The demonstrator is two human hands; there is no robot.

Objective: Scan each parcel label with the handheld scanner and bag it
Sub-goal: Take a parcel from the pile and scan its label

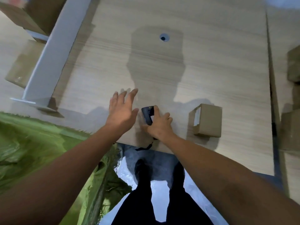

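A black handheld scanner [147, 114] lies on the wooden table [211, 62] near its front edge, its strap hanging over the edge. My right hand [159, 125] is over the scanner with its fingers curled round the handle. My left hand [122, 109] hovers flat just left of the scanner, fingers spread, holding nothing. A small cardboard parcel [207, 120] with a white label on its left face stands to the right of my right hand, untouched. A large green bag [40, 151] sits below the table at the left.
More cardboard boxes [293, 65] are stacked at the right edge, beyond a seam in the table. A white post [53, 46] with boxes behind it stands at the far left. A cable hole [164, 37] is in the tabletop. My legs stand on a grey floor.
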